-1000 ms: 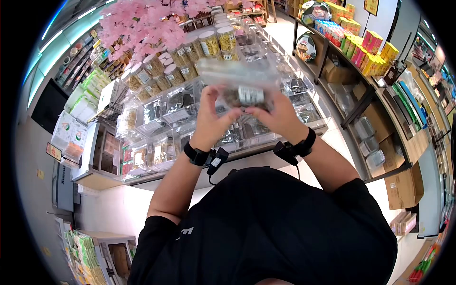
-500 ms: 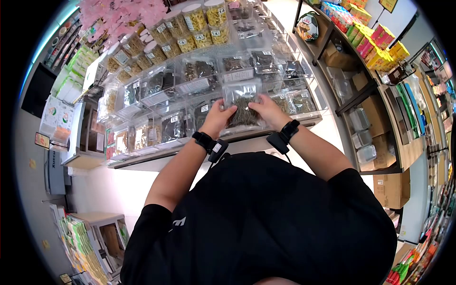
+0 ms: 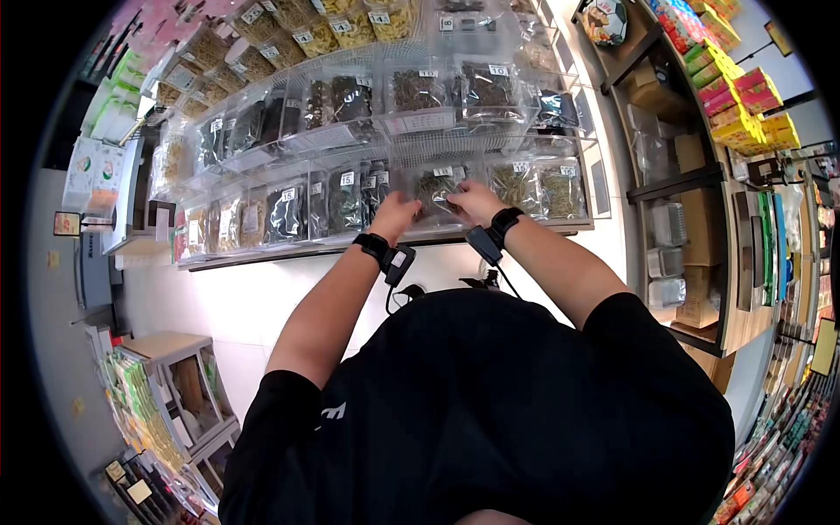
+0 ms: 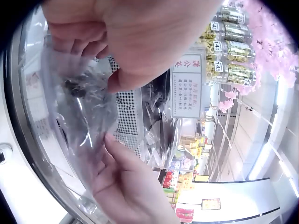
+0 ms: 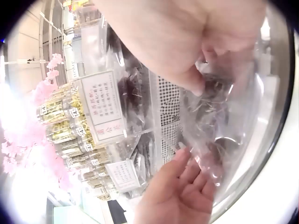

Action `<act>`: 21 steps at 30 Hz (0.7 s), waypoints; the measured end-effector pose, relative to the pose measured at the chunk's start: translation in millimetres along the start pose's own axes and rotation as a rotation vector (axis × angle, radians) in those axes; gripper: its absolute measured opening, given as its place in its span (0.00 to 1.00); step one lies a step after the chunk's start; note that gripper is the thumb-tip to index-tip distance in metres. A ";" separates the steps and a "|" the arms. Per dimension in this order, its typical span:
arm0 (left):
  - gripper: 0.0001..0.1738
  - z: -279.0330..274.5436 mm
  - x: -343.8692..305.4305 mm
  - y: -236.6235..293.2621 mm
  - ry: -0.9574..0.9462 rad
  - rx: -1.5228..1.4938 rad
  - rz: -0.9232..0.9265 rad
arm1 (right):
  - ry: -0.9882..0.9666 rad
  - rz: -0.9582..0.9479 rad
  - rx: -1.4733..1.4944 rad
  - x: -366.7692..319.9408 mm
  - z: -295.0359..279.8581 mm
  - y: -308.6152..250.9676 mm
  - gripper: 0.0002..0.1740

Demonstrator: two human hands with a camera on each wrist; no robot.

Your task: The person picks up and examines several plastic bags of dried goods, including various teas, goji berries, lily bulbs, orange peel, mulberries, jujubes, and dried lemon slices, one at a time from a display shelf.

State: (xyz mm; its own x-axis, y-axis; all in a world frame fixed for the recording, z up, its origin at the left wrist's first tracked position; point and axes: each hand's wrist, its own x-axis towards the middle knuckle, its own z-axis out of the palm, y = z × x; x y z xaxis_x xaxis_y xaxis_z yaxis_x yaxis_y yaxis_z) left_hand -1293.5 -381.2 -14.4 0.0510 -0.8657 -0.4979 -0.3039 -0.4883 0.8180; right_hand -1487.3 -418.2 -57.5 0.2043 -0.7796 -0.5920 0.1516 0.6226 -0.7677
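Note:
A clear plastic bag of dried herbs (image 3: 437,185) sits low in a front-row compartment of a display stand, a number label at its top. My left hand (image 3: 396,216) grips the bag's left side, thumb on the near face. On the opposite side my right hand (image 3: 479,203) pinches it. In the left wrist view the wrinkled bag (image 4: 79,109) spans between both hands, with the left fingers partly behind the film. The right wrist view shows the same bag (image 5: 205,112) beside a checkered strip.
Bags of dark dried goods (image 3: 289,210) stand to the left, and herb bags (image 3: 560,188) to the right. Clear bins with price cards (image 3: 420,121) rise behind, below labelled jars (image 3: 350,31). A wooden shelf unit (image 3: 674,184) stands at right.
Both hands have brought the bag down from in front of the stand into the front-row compartment. The head view has tilted down closer over the display.

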 end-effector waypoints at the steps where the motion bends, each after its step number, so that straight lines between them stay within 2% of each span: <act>1: 0.35 0.0 2.6 -1.0 0.054 0.064 0.028 | -0.159 0.013 0.021 23.5 -9.8 13.8 0.15; 2: 0.34 2.0 7.2 -4.2 0.098 0.127 0.058 | -0.061 -0.081 -0.060 34.7 -7.5 24.3 0.16; 4: 0.37 7.9 17.2 -21.0 0.080 0.171 0.057 | -0.059 -0.019 -0.310 30.3 -6.8 10.9 0.32; 6: 0.36 8.5 13.2 -17.3 0.059 0.271 0.081 | -0.038 -0.055 -0.276 39.6 -3.8 20.3 0.31; 8: 0.35 10.7 7.5 -14.2 0.065 0.307 0.089 | 0.103 -0.148 -0.415 42.3 0.1 22.5 0.32; 13: 0.32 14.2 -2.5 -12.4 0.078 0.414 0.129 | 0.265 -0.294 -0.630 26.8 4.8 16.8 0.28; 15: 0.30 13.9 -15.8 6.3 0.033 0.362 0.090 | 0.043 -0.351 -0.552 19.1 -1.4 12.3 0.24; 16: 0.29 14.7 -20.2 12.2 -0.004 0.303 0.057 | 0.048 -0.350 -0.544 10.7 -7.7 6.9 0.24; 18: 0.28 14.6 -17.2 1.9 -0.002 0.241 0.086 | -0.214 -0.286 -0.054 -25.8 -22.7 -29.0 0.21; 19: 0.27 14.3 -16.8 -0.7 0.002 0.173 0.113 | -0.181 -0.332 -0.156 -23.1 -40.5 -33.4 0.18; 21: 0.26 15.2 -20.3 6.9 0.005 0.140 0.102 | 0.078 -0.471 -0.373 -23.4 -79.4 -47.0 0.18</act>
State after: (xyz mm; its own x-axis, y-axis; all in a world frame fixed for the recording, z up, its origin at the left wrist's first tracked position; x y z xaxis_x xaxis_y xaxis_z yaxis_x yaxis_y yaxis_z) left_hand -1311.0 -365.4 -3.0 0.0175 -0.9108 -0.4125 -0.4372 -0.3780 0.8161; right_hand -1576.0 -434.5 -27.1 0.1242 -0.9771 -0.1730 -0.1440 0.1547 -0.9774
